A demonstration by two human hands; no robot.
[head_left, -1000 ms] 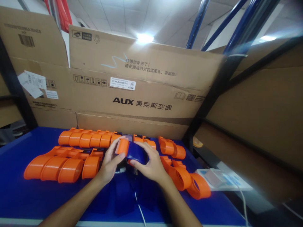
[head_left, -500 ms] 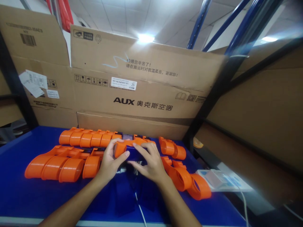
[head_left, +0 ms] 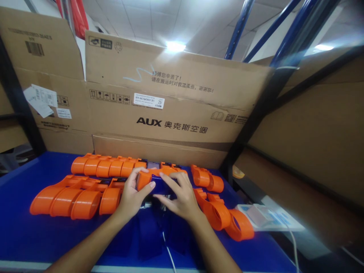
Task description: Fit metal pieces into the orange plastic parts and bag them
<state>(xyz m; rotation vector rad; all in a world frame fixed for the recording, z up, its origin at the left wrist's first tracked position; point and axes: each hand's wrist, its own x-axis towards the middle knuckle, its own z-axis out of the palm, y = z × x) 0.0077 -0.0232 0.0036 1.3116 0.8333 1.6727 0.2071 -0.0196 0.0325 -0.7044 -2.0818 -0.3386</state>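
My left hand (head_left: 135, 191) grips the left end of an orange piece (head_left: 145, 179), its thumb at a dark blue part (head_left: 160, 185) on the front. From the right, my right hand (head_left: 179, 193) holds the same orange piece, with fingers over its top and the thumb below the blue part. Both hands are just above the blue table, near its middle. Small metallic items (head_left: 146, 205) show partly beneath the hands. Dark blue pieces (head_left: 149, 235) lie in front of them.
Orange looped pieces (head_left: 85, 204) stand in two rows at left, more (head_left: 240, 224) at right. Behind the blue table (head_left: 22, 235) rises a cardboard sheet (head_left: 170, 102). A white cable (head_left: 169, 252) runs toward the front edge. A white tray (head_left: 273, 218) is at right.
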